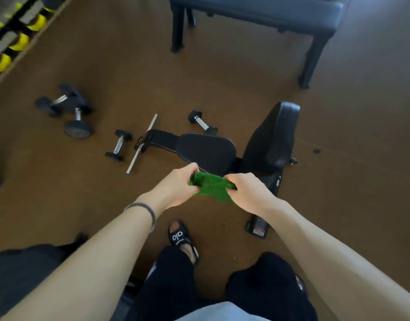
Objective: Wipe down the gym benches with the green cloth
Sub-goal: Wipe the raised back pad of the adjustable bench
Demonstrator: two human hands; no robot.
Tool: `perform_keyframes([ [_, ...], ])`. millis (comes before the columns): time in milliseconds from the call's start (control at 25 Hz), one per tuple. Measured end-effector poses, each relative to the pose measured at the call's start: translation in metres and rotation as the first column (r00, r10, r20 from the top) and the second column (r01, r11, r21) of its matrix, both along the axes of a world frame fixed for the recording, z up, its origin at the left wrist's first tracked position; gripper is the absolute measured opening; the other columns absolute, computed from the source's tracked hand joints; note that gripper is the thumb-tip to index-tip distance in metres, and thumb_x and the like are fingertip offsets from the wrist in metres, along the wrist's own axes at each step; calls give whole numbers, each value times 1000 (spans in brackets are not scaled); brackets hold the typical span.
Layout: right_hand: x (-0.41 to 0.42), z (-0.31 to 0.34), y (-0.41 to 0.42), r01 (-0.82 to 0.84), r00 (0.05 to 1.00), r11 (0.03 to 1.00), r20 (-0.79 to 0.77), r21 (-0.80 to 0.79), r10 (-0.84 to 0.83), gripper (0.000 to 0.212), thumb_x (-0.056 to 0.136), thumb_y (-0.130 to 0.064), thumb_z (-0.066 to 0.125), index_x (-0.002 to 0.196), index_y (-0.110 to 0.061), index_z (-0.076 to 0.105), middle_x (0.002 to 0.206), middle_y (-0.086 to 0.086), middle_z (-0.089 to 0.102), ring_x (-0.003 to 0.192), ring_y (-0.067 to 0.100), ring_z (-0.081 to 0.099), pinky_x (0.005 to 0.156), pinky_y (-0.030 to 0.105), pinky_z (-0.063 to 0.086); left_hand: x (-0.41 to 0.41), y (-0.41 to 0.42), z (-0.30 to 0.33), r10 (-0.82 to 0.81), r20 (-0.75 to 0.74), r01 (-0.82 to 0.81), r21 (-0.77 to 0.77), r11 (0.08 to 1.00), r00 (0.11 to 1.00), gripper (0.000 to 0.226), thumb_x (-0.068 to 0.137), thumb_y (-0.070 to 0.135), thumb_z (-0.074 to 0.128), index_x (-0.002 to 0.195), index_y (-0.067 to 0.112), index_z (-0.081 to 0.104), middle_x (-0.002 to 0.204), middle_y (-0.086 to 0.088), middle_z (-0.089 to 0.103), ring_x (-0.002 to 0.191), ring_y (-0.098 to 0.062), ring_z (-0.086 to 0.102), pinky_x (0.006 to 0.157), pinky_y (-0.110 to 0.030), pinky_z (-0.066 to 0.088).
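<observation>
The green cloth point(211, 186) hangs bunched between both hands, in the air above the floor. My left hand point(176, 188) grips its left end and my right hand point(247, 189) grips its right end. Just beyond them stands a black adjustable bench with a padded seat point(206, 148) and a raised backrest point(274, 135). A second, flat black bench point(257, 12) stands farther off at the top of the view. Neither hand touches a bench.
Several black dumbbells lie on the brown floor, a large pair point(67, 110) at left and small ones point(118, 144), point(202, 122) near the bench. A rack with yellow weights point(16, 33) fills the top left. My sandalled foot point(182, 239) is below the hands.
</observation>
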State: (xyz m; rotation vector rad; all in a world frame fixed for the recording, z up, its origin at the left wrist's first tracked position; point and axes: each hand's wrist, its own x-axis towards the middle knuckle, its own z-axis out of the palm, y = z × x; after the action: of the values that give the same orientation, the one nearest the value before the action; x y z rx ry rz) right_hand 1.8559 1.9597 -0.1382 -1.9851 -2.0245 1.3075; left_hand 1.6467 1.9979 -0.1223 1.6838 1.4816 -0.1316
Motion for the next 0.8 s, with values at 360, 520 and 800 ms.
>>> perform_keyframes([
  [360,-39,-54,135,221,975,974,-1,47,-221,34,100,-11,51,126,-25,68,95,-3,68,83,20,63,73,37,55,-27,165,-56,-62,20,61,20,998,998,19,96,21,64,89,27,48,82,-2,65,73,-25,61,70,-45,55],
  [520,-40,-108,205,211,972,946,50,245,-230,36,100,-10,52,131,-21,67,105,2,73,91,26,67,82,44,57,-26,236,-109,-87,78,72,175,982,993,20,96,17,66,91,26,49,84,0,64,75,-23,60,73,-46,54],
  [800,-99,-320,199,76,946,940,274,333,-174,44,85,-10,63,128,-14,67,129,9,67,125,34,59,109,49,39,-82,267,-322,-529,-96,524,368,768,843,35,84,12,72,115,22,62,141,1,56,129,-27,55,105,-49,48],
])
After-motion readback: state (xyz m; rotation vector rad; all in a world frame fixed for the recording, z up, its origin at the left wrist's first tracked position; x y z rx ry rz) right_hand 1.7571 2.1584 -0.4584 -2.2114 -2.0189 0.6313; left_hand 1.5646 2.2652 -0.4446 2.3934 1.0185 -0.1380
